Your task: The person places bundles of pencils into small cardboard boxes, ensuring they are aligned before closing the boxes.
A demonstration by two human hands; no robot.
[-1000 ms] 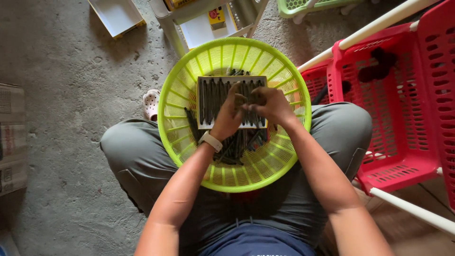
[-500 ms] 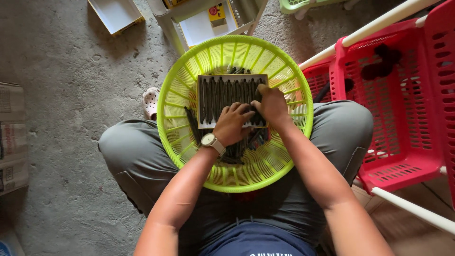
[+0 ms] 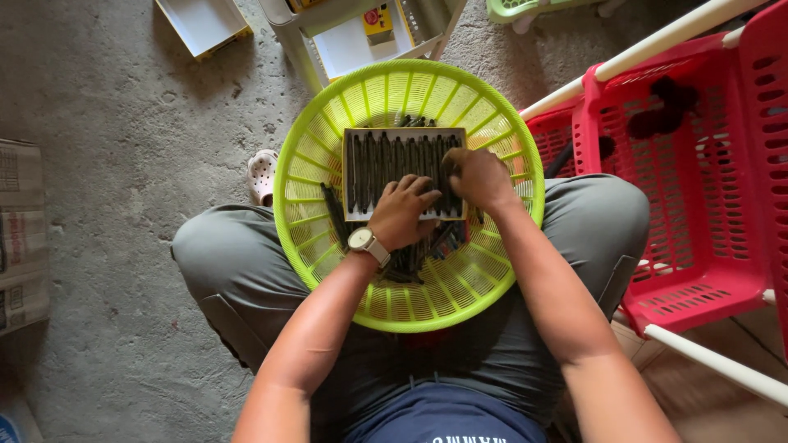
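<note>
Both hands are resting on a shallow tray (image 3: 386, 168) of dark sticks inside the lime-green basket (image 3: 328, 148) on the lap: left hand (image 3: 402, 212) loosely curled, right hand (image 3: 480, 178) closing over sticks at the tray's edge.

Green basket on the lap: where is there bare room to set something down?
Inside the green basket, the near rim toward the body is bare, as is the left wall beside the tray. The middle is crowded: the tray, the loose dark sticks and both hands, left hand and right hand. The concrete floor at left is open.
</note>
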